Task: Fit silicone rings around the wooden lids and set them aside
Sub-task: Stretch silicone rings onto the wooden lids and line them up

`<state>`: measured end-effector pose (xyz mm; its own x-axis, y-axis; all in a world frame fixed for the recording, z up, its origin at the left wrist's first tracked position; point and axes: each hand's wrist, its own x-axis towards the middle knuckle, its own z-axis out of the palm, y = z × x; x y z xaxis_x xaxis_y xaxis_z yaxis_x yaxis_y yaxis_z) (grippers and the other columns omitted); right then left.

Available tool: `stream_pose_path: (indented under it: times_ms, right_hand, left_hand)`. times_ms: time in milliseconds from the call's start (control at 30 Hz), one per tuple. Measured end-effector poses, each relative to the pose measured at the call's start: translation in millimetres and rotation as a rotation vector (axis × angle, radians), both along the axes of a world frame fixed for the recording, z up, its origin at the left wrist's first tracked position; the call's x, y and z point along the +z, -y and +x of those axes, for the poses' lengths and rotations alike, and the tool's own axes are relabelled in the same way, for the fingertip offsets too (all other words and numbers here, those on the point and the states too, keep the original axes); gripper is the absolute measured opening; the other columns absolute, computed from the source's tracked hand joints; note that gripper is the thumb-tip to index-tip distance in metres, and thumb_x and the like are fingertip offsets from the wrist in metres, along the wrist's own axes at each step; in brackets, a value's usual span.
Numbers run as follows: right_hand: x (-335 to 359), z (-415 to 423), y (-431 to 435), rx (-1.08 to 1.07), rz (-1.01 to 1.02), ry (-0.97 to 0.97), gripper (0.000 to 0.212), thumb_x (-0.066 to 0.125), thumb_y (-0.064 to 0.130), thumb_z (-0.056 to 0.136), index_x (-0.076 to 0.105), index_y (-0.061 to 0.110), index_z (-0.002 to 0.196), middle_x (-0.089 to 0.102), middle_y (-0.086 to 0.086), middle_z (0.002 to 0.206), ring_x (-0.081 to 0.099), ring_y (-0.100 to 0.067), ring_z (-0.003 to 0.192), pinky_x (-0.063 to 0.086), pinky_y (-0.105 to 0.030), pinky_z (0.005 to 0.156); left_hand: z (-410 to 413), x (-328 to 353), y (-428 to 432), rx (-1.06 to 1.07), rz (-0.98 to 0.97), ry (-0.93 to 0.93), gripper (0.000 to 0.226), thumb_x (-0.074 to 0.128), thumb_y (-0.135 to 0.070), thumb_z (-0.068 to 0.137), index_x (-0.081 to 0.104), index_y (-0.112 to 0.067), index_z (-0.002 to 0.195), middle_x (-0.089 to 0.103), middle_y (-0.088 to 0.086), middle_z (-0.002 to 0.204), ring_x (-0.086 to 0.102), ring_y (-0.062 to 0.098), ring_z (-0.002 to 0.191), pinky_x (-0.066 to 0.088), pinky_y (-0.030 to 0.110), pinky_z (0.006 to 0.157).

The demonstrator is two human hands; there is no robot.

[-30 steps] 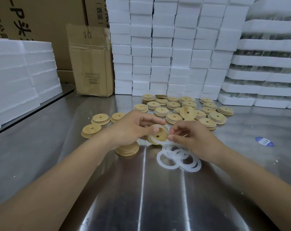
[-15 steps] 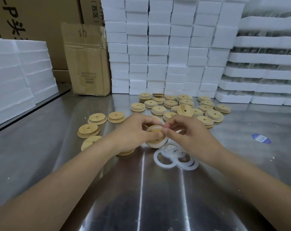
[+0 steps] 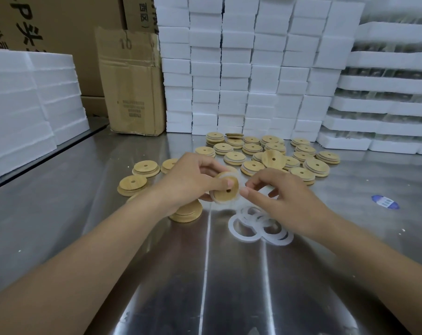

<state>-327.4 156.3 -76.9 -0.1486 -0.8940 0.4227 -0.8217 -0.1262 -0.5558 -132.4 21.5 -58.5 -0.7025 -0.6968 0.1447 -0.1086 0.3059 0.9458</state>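
My left hand grips a round wooden lid with a small centre hole, tilted on edge above the steel table. A white silicone ring lies around the lid's rim. My right hand is just right of the lid, its fingertips touching the ring's edge with fingers curled. Several loose white rings lie on the table under my right hand. A short stack of lids sits under my left wrist. Many more lids are spread behind.
Three lids lie at the left. White foam blocks are stacked at the back and the left. A cardboard box stands at the back left. A blue sticker lies at the right.
The lid has turned in my left hand and the white ring now wraps more of its rim. My right fingers have shifted to the lid's right edge.
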Motion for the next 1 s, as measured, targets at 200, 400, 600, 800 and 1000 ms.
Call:
stream_pose_path:
  times_ms: [200,400,600,800,1000]
  right_hand:
    - [7.2,4.3,-0.6,0.049,-0.075,-0.097,0.012,0.06,0.029,0.103,0.065,0.023,0.094,0.061,0.014,0.117,0.056,-0.007,0.116,0.049,-0.024,0.087]
    - [16.8,-5.4,1.2,0.096,-0.06,0.042,0.013,0.063,0.023,0.103,0.068,0.017,0.093,0.063,0.005,0.119,0.056,-0.009,0.12,0.045,-0.012,0.088]
    - [13.2,-5.5,-2.0,0.046,-0.127,0.151,0.014,0.068,0.031,0.099,0.068,0.021,0.09,0.069,0.005,0.11,0.063,-0.011,0.108,0.054,-0.024,0.079]
    - [10.8,-3.7,-0.5,0.025,-0.116,0.141,0.014,0.071,0.031,0.097,0.069,0.024,0.086,0.072,0.011,0.096,0.069,-0.008,0.094,0.059,-0.037,0.08]
    - [7.6,-2.9,-1.0,0.03,-0.11,-0.064,0.009,0.069,0.036,0.097,0.069,0.029,0.093,0.068,0.015,0.095,0.065,-0.005,0.094,0.055,-0.032,0.079]
  left_hand:
    - [-7.6,-4.2,-8.5,-0.088,0.007,0.034,0.014,0.09,-0.015,0.087,0.081,-0.014,0.098,0.08,0.0,0.084,0.076,0.01,0.078,0.066,0.035,0.074]
    - [-2.4,4.5,-6.8,-0.055,0.212,-0.085,0.025,0.086,-0.015,0.089,0.079,-0.01,0.112,0.083,0.01,0.104,0.08,0.019,0.098,0.068,0.039,0.079]
    - [-11.7,-0.9,-16.1,-0.041,0.318,-0.217,0.019,0.082,-0.012,0.092,0.074,-0.008,0.11,0.081,0.011,0.103,0.079,0.019,0.097,0.068,0.048,0.08]
    - [-16.2,-7.7,-20.3,-0.058,0.214,-0.143,0.019,0.08,-0.01,0.095,0.075,-0.011,0.114,0.08,0.014,0.11,0.077,0.017,0.095,0.068,0.041,0.082]
    - [-16.1,-10.9,-20.1,-0.033,-0.038,-0.075,0.022,0.087,-0.01,0.089,0.083,-0.017,0.11,0.084,0.004,0.096,0.079,0.015,0.091,0.063,0.032,0.078]
